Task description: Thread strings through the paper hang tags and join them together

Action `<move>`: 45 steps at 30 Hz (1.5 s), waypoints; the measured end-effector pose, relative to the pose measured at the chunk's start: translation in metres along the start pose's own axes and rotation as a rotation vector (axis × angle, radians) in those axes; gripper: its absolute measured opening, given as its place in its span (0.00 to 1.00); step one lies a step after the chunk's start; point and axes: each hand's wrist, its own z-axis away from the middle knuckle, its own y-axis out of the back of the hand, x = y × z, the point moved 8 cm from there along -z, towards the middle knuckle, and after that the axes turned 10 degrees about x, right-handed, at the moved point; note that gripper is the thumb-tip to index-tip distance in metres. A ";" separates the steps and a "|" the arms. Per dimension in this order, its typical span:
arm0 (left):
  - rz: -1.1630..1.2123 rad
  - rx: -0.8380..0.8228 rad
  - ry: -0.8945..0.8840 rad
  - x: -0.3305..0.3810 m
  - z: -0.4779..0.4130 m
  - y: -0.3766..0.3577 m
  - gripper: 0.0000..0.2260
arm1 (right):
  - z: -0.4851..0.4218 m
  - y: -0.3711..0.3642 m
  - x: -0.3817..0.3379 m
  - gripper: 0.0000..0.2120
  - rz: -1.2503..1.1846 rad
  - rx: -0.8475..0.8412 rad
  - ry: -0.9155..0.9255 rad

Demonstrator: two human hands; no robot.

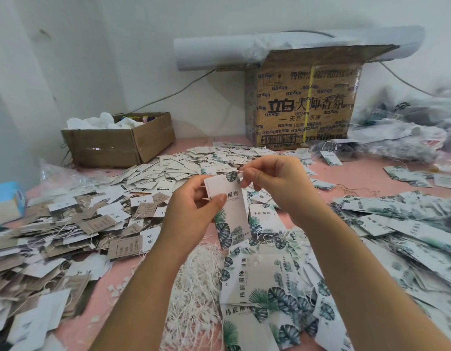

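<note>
My left hand (194, 211) grips a long white hang tag (229, 211) with a green leaf print, held upright above the table. At the tag's top corner, my right hand (275, 183) pinches the white end of a string (241, 174) by the hole. A heap of loose white strings (194, 282) lies on the pink table just below my hands. Leaf-print tags (270, 285) are piled under my right forearm.
Brown and white tags (67, 229) cover the table's left side. More leaf tags (406, 224) spread to the right, small white tags (181, 168) behind. An open low box (118, 145) and a tall printed carton (305, 102) stand at the wall.
</note>
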 end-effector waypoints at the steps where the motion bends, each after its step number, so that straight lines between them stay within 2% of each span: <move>1: -0.002 -0.001 0.001 0.000 0.000 0.000 0.11 | 0.000 0.001 0.000 0.08 -0.001 0.003 -0.005; 13: 0.003 -0.004 0.018 0.001 0.001 -0.001 0.10 | 0.001 0.005 -0.001 0.07 0.054 0.033 -0.001; 22: 0.018 0.005 0.003 0.004 0.002 -0.001 0.10 | 0.006 -0.008 -0.011 0.10 0.501 -0.039 0.119; 28: 0.003 -0.003 -0.035 0.008 0.003 -0.002 0.13 | 0.006 -0.009 -0.012 0.04 0.655 0.005 0.157; 45: -0.070 -0.039 -0.045 0.011 0.003 -0.007 0.13 | 0.008 -0.015 -0.020 0.04 0.740 0.098 0.321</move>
